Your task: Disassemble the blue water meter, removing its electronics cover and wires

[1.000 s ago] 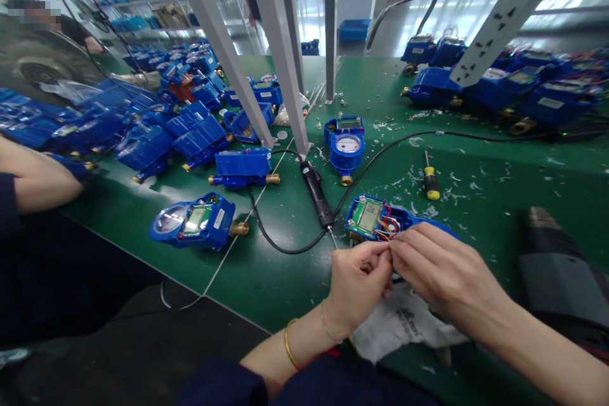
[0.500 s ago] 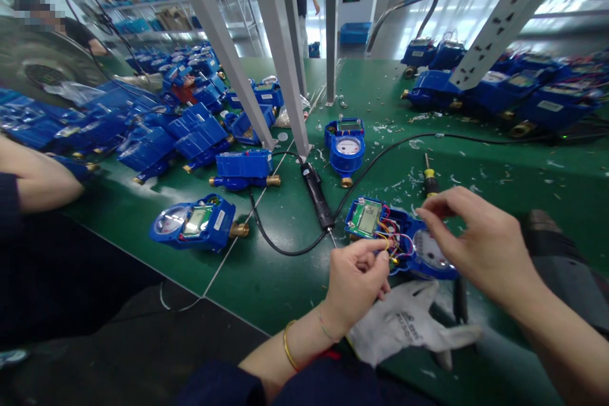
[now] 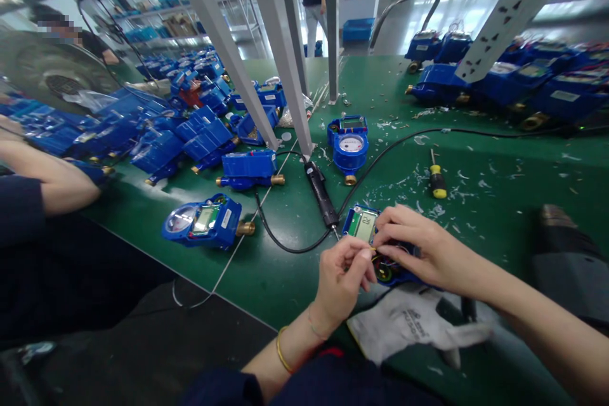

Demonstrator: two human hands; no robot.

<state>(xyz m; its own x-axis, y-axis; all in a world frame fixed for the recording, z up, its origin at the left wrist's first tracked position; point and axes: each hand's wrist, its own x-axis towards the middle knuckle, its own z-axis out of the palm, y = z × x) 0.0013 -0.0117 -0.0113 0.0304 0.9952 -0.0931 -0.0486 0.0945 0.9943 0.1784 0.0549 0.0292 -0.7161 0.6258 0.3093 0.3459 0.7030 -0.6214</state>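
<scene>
An opened blue water meter [image 3: 362, 223] with a small digital display lies in front of me, its loose wires and part of its body covered by my hands. My left hand [image 3: 343, 274] pinches a thin yellow wire [image 3: 372, 249] over the near side of the meter. Fingertips of my right hand [image 3: 421, 244] close on the same wire from the right, meeting the left fingertips. Beneath the meter's near edge lies a white work glove [image 3: 399, 320]. A black electric screwdriver [image 3: 321, 193] rests just left of the meter, its bit toward my left hand.
A yellow-black screwdriver [image 3: 436, 181] and a dark heat gun [image 3: 564, 266] lie to the right. Other blue meters [image 3: 202, 222] stand left and at the back right. Grey posts [image 3: 285, 44] rise from the green table [image 3: 295, 279]. A co-worker's arm [image 3: 57, 174] is at left.
My right hand has moved left and down from the meter's round dial to the wire at my left fingertips. It now covers much of the meter. The view has shifted slightly.
</scene>
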